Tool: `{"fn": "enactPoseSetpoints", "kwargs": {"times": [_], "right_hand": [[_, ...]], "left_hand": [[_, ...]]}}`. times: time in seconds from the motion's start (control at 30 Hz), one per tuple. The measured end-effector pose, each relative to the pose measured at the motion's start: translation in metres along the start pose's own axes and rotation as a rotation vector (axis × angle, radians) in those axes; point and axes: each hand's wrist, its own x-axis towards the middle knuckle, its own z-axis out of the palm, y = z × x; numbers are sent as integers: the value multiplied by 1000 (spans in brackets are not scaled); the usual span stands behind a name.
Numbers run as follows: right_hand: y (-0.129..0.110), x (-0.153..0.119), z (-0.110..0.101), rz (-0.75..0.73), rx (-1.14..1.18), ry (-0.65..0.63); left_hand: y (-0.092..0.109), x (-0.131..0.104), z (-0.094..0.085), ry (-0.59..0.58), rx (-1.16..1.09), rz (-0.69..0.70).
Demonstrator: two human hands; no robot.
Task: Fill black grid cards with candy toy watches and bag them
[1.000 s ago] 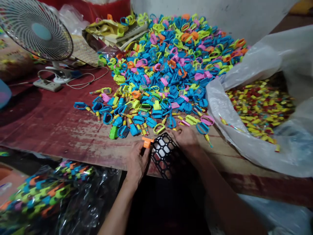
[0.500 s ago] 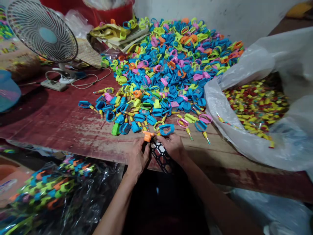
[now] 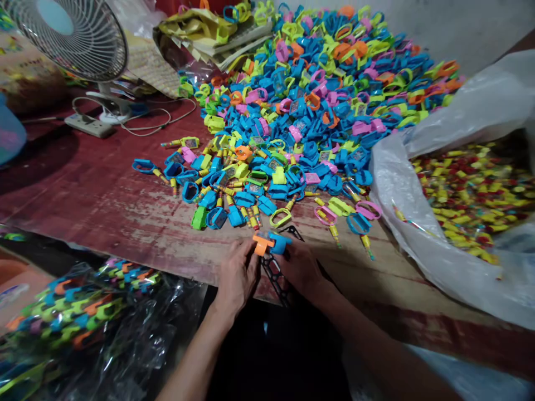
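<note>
My left hand [image 3: 239, 271] is closed at the table's front edge, with an orange plastic piece [image 3: 262, 244] at its fingertips. Beside it, my right hand [image 3: 304, 268] grips a blue plastic piece [image 3: 278, 243]. The orange and blue pieces meet or nearly meet between my hands. Under and between them lies a black lattice strip [image 3: 273, 274], partly covered by my right hand. A yellow-green ring [image 3: 280, 218] rests on the table just beyond my fingers.
A big heap of coloured plastic bands [image 3: 292, 111] fills the table's back. At right stands an open white sack [image 3: 401, 217] of small yellow and red pieces. A fan [image 3: 83, 39] and power strip [image 3: 89, 126] are at left; bagged bands [image 3: 71, 312] sit lower left.
My right hand has brought the blue piece down beside the orange one. The camera view has shifted, so the heap and sack appear larger and the sack farther right.
</note>
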Motion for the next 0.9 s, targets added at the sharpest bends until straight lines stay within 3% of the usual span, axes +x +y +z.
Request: {"fn": "enactPoseSetpoints", "kwargs": {"times": [0.17,0.53,0.67,0.73,0.83,0.9], "right_hand": [[7,5,-4,-31,90,-63],[7,13,-2,-66,-41,-77],[9,18,-29,6,68,-188],[14,26,-49,56,84,-176],[25,45,-70,-32,-111,-53],[33,59,-69,-137,-279,-56]], "left_hand": [[0,0,1,-18,-20,20],[1,-2,5,7,70,53],[3,2,6,22,95,29],[6,8,4,11,33,-4],[11,17,3,-4,-146,-69],[12,22,5,0,-201,-88]]}}
